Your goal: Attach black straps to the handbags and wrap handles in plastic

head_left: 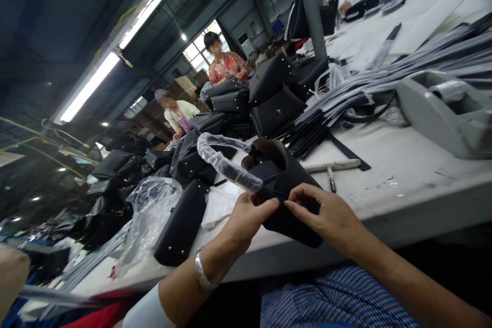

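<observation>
A black handbag (294,169) lies at the table's front edge, its mouth gaping away from me. Clear plastic film wraps its arched handle (226,164). My left hand (249,215) pinches the bag where the handle's near end meets it, thumb pressed down. Just to the right, my right hand (321,210) has thumb and forefinger closed together at the same spot on the bag. Whether a small fitting sits between those fingertips is too small to make out. Behind the bag, a hammer (332,174) with a pale handle rests on the table.
Finished-looking black bags (269,92) are heaped at the back, and one more bag (180,223) lies left beside crumpled clear plastic (154,210). Black strips (346,97) and a grey tape dispenser (446,113) occupy the right. A metal post (310,10) rises behind; several people work farther off.
</observation>
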Demonstrator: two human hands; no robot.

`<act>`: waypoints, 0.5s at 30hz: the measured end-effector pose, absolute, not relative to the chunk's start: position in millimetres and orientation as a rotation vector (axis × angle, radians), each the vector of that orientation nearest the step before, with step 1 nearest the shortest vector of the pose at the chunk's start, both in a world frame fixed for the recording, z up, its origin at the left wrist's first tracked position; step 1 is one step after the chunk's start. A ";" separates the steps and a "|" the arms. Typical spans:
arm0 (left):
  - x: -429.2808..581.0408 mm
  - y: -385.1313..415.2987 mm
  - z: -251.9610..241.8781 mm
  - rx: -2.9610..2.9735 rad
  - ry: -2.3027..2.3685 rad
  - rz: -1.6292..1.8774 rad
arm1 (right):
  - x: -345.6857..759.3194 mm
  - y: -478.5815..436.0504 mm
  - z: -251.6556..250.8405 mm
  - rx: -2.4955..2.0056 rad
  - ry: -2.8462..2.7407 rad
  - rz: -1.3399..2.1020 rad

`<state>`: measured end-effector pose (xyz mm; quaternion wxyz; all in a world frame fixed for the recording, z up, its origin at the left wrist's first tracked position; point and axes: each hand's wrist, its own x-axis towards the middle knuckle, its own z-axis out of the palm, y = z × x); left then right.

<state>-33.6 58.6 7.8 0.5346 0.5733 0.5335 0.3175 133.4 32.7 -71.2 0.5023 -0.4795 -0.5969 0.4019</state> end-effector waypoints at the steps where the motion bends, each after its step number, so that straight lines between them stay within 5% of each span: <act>1: -32.5 57.7 8.0 1.355 1.271 0.761 | 132.8 32.6 -71.9 -1.152 -1.440 0.977; 15: -36.7 53.3 1.9 1.441 1.194 0.712 | 124.9 22.2 -78.1 -1.169 -1.428 0.974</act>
